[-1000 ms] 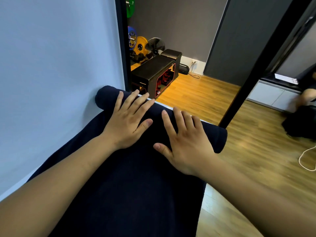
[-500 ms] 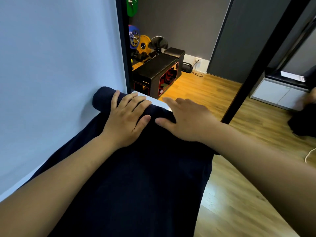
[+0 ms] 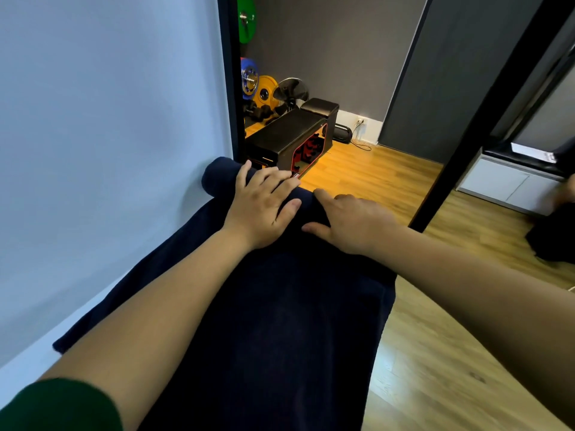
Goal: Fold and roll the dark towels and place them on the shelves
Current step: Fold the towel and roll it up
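**Both hands pressing on towel roll by the wall**

Dark towel (image 3: 280, 321) is lying flat on a white ledge (image 3: 18, 377), its long left edge running along the foot of the wall (image 3: 109, 135). Far end is wound into a roll (image 3: 217, 177), with the roll's left end touching the wall near the wall's far edge. The rest of the towel is spreading back from there toward the camera, unrolled and hanging a bit off the ledge on the side away from the wall.

Left hand (image 3: 264, 209) is lying palm down on the roll, nearer the wall, fingers straight and a little spread, thumb out; pressing, not gripping. Green sleeve (image 3: 62, 405) is showing at that arm's near end.

Right hand (image 3: 351, 225) is resting on the roll just beside the left hand, farther from the wall, with a small gap between them. Index finger and thumb are stretched out toward the wall and the other fingers are loosely bent; palm down, nothing clasped in it as far as shows.

Past the wall's far edge: black bench (image 3: 289, 135), yellow plate (image 3: 264, 91), blue plate (image 3: 249, 76), green plate (image 3: 247, 20), fan (image 3: 291, 90). A black post (image 3: 485, 119) is slanting up well right of the wall, over wood floor (image 3: 435, 353). White cabinet (image 3: 504, 185) and a dark heap (image 3: 553, 241) are sitting farther right of the wall; heap too blurred to identify.
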`<state>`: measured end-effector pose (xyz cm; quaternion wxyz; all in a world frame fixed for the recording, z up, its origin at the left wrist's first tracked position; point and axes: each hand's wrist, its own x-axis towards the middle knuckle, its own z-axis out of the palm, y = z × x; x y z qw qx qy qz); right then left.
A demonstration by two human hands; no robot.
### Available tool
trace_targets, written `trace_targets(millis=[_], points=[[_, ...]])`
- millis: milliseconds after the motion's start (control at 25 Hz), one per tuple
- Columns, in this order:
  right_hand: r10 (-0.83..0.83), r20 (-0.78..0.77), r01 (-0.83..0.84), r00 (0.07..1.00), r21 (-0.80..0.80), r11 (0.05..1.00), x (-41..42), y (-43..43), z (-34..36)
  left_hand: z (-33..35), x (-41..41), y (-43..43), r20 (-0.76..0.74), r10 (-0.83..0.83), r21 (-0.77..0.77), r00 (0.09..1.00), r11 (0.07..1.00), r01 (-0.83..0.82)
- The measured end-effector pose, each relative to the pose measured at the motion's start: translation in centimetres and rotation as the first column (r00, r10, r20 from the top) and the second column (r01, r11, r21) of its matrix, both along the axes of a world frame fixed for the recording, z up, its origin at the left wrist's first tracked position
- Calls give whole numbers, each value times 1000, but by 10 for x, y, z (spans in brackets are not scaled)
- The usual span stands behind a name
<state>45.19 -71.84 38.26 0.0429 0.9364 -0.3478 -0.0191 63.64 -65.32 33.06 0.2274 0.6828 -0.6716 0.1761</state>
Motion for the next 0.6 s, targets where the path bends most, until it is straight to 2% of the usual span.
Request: trace_targets(millis=[80, 160, 240, 400, 520, 600], points=[[26, -4, -26, 1000, -94, 995, -3, 13, -1, 2, 1, 15, 54, -25, -51, 998, 998, 28], [90, -60, -102, 994, -226, 969, -7, 32, -7, 4, 4, 29, 169, -70, -96, 983, 992, 87], [109, -72, -126, 991, -287, 950, -10, 55, -12, 5, 6, 38, 209, -90, -106, 974, 988, 114], [35, -86, -51, 996, -196, 979, -13, 103, -19, 5, 10, 50, 148, -98, -46, 984, 993, 106], [88, -141, -113, 986, -177, 978, -19, 125, -16, 1, 12, 65, 145, -111, -71, 983, 990, 122], [112, -93, -126, 989, -164, 978, -18, 114, 5, 1, 10, 70, 144, -99, -71, 985, 991, 110]])
